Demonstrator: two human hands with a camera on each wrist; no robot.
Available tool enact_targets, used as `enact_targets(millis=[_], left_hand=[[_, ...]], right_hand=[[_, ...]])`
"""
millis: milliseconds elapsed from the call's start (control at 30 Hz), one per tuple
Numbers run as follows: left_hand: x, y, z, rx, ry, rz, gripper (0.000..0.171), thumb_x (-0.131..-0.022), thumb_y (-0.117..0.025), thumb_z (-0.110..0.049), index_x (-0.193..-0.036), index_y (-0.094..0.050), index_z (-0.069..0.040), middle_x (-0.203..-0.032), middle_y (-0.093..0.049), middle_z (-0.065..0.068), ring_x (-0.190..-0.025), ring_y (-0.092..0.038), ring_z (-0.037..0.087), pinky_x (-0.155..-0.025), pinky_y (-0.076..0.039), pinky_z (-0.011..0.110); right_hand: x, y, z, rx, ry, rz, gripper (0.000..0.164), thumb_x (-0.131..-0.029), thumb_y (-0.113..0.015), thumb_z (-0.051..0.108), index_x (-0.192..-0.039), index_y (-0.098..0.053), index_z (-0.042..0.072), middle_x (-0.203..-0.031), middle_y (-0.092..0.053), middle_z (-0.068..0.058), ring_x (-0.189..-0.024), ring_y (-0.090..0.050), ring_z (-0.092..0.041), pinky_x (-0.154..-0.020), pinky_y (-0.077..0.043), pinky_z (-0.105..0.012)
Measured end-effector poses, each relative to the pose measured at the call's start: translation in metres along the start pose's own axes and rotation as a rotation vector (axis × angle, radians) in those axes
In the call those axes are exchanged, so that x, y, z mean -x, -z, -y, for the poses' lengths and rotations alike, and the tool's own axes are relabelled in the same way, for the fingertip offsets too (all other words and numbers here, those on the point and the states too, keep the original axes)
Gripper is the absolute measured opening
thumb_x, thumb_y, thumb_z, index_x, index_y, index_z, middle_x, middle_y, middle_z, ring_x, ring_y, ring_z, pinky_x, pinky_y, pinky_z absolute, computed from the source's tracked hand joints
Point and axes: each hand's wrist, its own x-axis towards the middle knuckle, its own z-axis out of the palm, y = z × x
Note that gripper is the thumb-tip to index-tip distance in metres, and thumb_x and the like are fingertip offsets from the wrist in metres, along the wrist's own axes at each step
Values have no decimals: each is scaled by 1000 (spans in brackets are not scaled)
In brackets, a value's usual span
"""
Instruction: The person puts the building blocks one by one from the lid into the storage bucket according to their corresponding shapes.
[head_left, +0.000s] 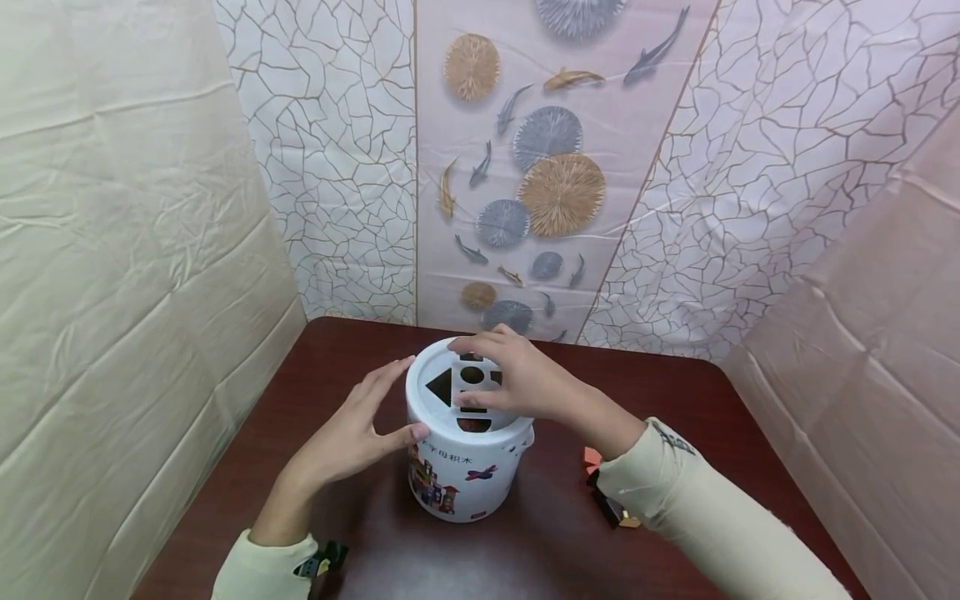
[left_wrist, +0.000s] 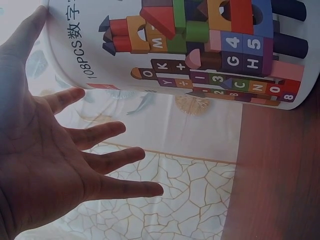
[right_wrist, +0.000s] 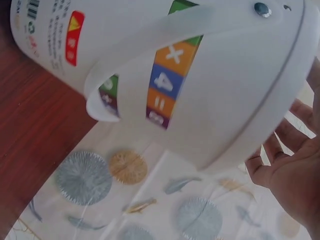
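A white toy-block bucket (head_left: 465, 479) stands upright on the table, printed with coloured blocks (left_wrist: 240, 55). Its white lid (head_left: 429, 360) has cut-outs of several shapes, among them a triangle and a circle. My left hand (head_left: 348, 437) is at the bucket's left side, with the thumb and a fingertip at the lid's rim; its other fingers spread straight in the left wrist view. My right hand (head_left: 525, 379) reaches over the lid from the right, thumb and fingers apart over the cut-outs. Nothing shows between them. The bucket's white handle (right_wrist: 145, 42) hangs down the side.
Several small blocks, red (head_left: 591, 457) and dark (head_left: 609, 507) among them, lie on the dark red table (head_left: 360, 533) right of the bucket, partly behind the right sleeve (head_left: 720, 517). Cloth-covered walls (head_left: 150, 250) enclose the table at the back and both sides.
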Motion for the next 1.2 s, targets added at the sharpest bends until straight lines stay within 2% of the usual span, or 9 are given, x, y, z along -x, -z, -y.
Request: enact_targets(millis=[267,433,533,700,867,1067,1200], left_hand=[[0,-1,0,4,3,-4,100,-93,-82,-66,-173,-26,-48,-181,-30,5,-164,-33,43,-118,-39,84],[1,-2,0,-1,-1,-8,100,-92,-82,-65,-173,-27,-47,-181,-31,5,-165,-33,43,-118,-39,84],[1,-2,0,0,3,-6,101,-92,-82,-66,-174,-27,-46,-181,-30,5,-165,-33,43,-118,-39,84],[-1,-1,-1,-4,-2,-8,102,-92,-82,-67,-174,-27,-46,-181,-31,3,-165,-33,43,-118,-39,84],[-2,1,0,-14,-15,-9,102,-92,-82,-67,-174,-26,-46,-181,-31,2,-165,-33,41,-118,-39,83],[-1,0,0,-19,-8,-6,102,-92,-82,-68,-174,-26,-47,-181,-31,2,-166,-32,41,-119,-39,82],[0,1,0,-15,-3,-3,101,-91,-82,-68,-173,-26,-48,-181,-31,2,-166,-32,41,-119,-39,83]], right_hand=[[28,16,-11,-10,-49,-48,65,-91,-94,31,-147,-70,10,-137,-77,-7,-121,-63,-30,-101,-59,-52],[49,25,-22,-8,-78,-85,62,-91,-94,31,-145,-71,13,-137,-77,-4,-125,-63,-28,-104,-57,-54],[63,31,-30,14,-98,-108,61,-91,-94,32,-146,-71,17,-139,-76,0,-124,-64,-26,-105,-57,-51],[86,41,-39,41,-151,-153,58,-92,-93,32,-145,-71,22,-133,-76,7,-118,-66,-18,-99,-59,-47],[105,49,-50,69,-184,-207,57,-92,-93,27,-144,-71,23,-131,-78,7,-115,-67,-16,-94,-59,-44],[124,49,-61,120,-187,-241,56,-90,-94,22,-142,-72,22,-127,-79,7,-111,-67,-13,-90,-58,-35],[133,49,-65,141,-205,-248,56,-90,-94,20,-141,-73,23,-125,-78,9,-110,-66,-12,-90,-58,-36]])
